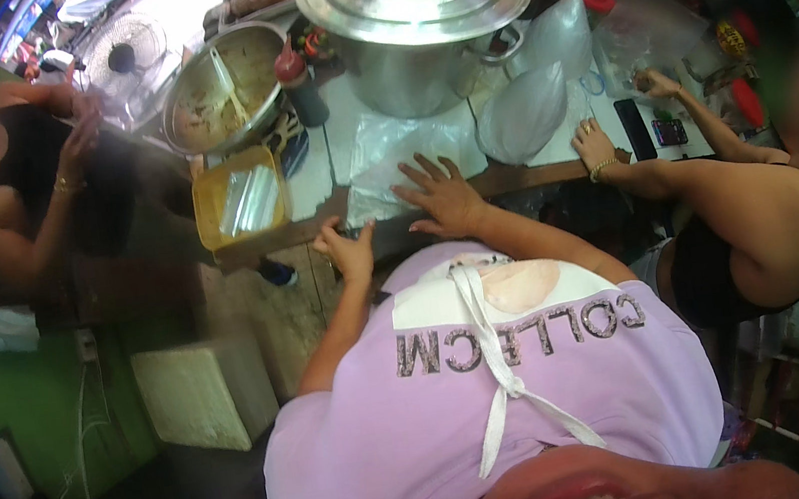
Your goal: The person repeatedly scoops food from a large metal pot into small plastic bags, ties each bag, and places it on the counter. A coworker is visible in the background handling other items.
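My right hand lies with spread fingers over clear plastic bags at the table's front edge. To its left, my left hand is by the same edge, its fingers half curled and the thumb apart from them. A small dark patch shows between those fingertips; whether it is a thing or a gap I cannot tell. Left of the bags, a yellow plastic tub holds a clear plastic packet. Two filled, rounded plastic bags stand to the right of my right hand.
Behind the bags stands a large lidded metal pot. A metal basin with utensils and a red-capped dark bottle are left of it. One person works at the right, near a phone; another is at the left.
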Demonstrator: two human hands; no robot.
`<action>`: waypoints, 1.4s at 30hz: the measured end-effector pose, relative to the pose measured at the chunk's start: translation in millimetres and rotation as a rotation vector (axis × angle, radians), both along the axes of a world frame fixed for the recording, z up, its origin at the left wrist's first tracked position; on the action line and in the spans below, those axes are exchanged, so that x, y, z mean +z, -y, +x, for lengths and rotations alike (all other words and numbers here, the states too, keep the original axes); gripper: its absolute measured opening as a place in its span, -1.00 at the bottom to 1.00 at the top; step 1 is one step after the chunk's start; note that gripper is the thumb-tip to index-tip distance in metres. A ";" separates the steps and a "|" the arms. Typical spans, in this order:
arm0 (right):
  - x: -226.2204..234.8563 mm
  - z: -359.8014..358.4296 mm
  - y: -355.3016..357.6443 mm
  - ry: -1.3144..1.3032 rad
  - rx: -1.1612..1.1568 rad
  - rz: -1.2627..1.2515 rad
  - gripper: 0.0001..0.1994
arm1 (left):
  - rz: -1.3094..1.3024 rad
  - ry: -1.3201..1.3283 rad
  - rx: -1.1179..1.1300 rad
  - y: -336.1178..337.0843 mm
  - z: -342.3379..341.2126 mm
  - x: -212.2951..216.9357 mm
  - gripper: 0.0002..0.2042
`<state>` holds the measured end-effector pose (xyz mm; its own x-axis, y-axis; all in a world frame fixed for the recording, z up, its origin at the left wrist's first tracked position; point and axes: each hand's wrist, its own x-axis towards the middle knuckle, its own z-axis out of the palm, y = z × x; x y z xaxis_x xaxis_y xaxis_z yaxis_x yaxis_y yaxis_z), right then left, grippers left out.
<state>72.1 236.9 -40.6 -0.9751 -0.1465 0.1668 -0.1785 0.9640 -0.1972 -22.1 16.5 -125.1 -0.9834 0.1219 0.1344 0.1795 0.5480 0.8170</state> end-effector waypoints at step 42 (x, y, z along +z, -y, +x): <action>116.7 -6.6 -41.5 -0.003 0.074 -0.752 -0.64 | 0.034 0.609 -0.831 -10.5 -18.5 198.4 -0.74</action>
<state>65.5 278.4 76.2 -0.9664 -0.0572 0.2505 -0.2393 0.5550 -0.7966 -40.6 27.0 73.4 -0.4925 0.8001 -0.3424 0.0418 0.4148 0.9090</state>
